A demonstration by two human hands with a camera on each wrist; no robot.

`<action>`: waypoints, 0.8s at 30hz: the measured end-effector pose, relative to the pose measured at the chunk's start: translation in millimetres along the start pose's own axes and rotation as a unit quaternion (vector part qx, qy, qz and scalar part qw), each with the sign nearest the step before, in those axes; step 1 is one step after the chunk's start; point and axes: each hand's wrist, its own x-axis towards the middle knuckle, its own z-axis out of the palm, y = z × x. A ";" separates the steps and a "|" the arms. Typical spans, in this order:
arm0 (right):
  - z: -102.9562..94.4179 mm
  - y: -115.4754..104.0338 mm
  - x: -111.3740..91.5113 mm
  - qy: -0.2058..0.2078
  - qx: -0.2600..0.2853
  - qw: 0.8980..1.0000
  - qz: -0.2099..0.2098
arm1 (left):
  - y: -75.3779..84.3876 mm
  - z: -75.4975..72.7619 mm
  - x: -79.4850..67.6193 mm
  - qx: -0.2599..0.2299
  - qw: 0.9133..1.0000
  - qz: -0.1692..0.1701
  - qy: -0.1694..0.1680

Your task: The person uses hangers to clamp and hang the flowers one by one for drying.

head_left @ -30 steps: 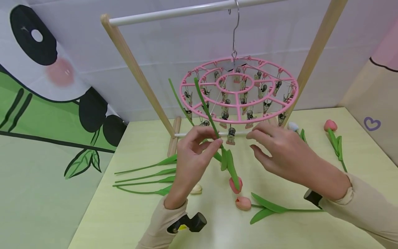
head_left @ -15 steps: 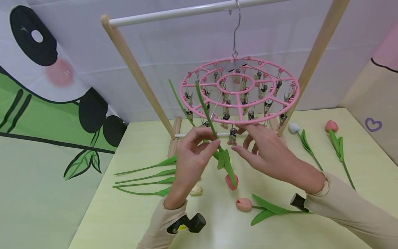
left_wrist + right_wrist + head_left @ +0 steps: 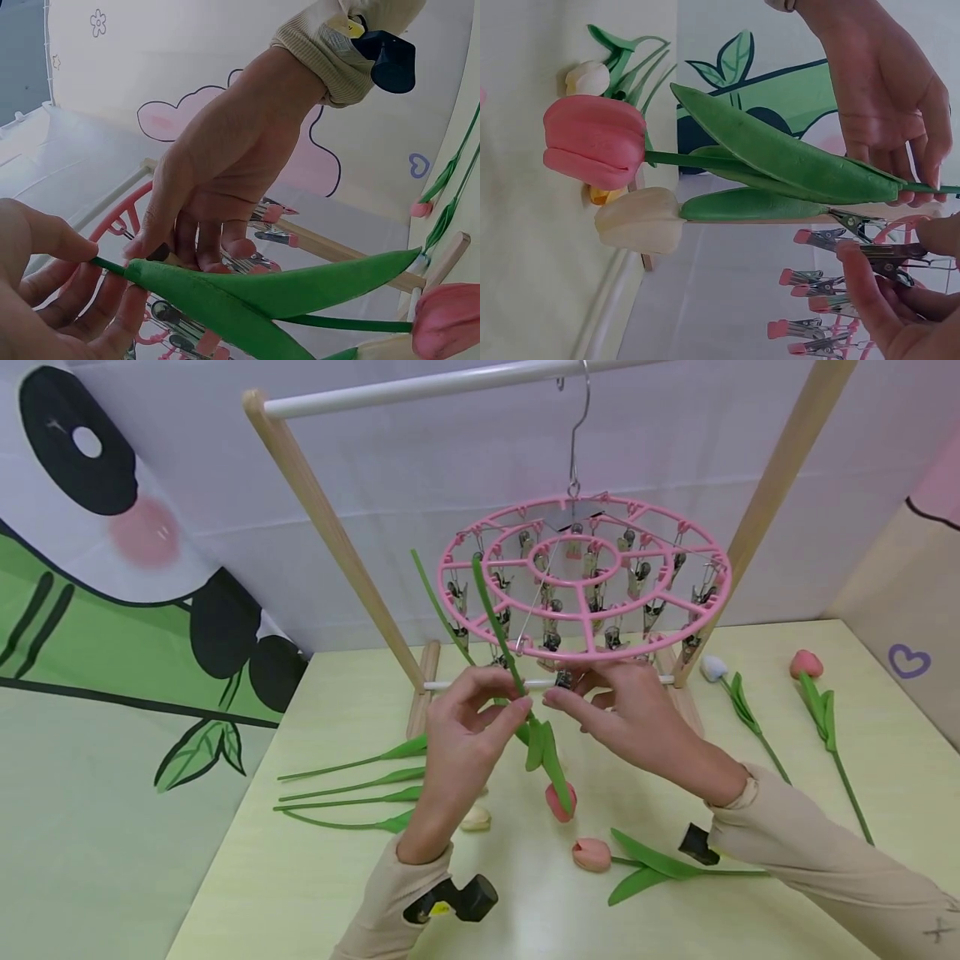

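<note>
Below the pink hanger (image 3: 588,655), L hand (image 3: 468,731) pinches the pink tulip (image 3: 553,758) by its stem, bloom down over desk (image 3: 525,914); R hand's (image 3: 637,718) grip is closed, thumb & fingers, on a metal clip (image 3: 889,255). Prob. readying the clip; next calls for stem btwn its tips. Vs 0.5 s ago: R hand's moved onto clip, L hand approx. same.
</note>
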 end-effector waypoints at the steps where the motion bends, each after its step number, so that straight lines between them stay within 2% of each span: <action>1: 0.1 0.4 0.0 0.001 0.013 1.000 0.002 | -0.6 0.2 -0.1 -0.001 1.000 -0.003 -0.001; 4: -0.2 0.6 -0.6 0.009 0.048 0.999 0.005 | -2.0 1.0 -0.5 -0.009 1.000 -0.012 -0.002; 8: -2.3 -0.9 -3.3 0.027 0.061 0.998 0.017 | -3.9 1.2 -0.5 -0.012 1.000 -0.017 -0.001; 12: -4.6 -2.8 -6.5 0.048 0.047 0.997 0.023 | -6.2 0.9 0.0 -0.009 1.000 -0.016 0.004; 18: -6.1 -3.6 -9.6 0.056 0.025 0.998 0.002 | -10.0 1.0 1.7 -0.014 1.000 -0.013 0.007; 24: -7.9 -5.0 -11.2 0.077 0.096 0.992 -0.017 | -10.8 2.6 2.0 -0.019 1.000 -0.012 0.014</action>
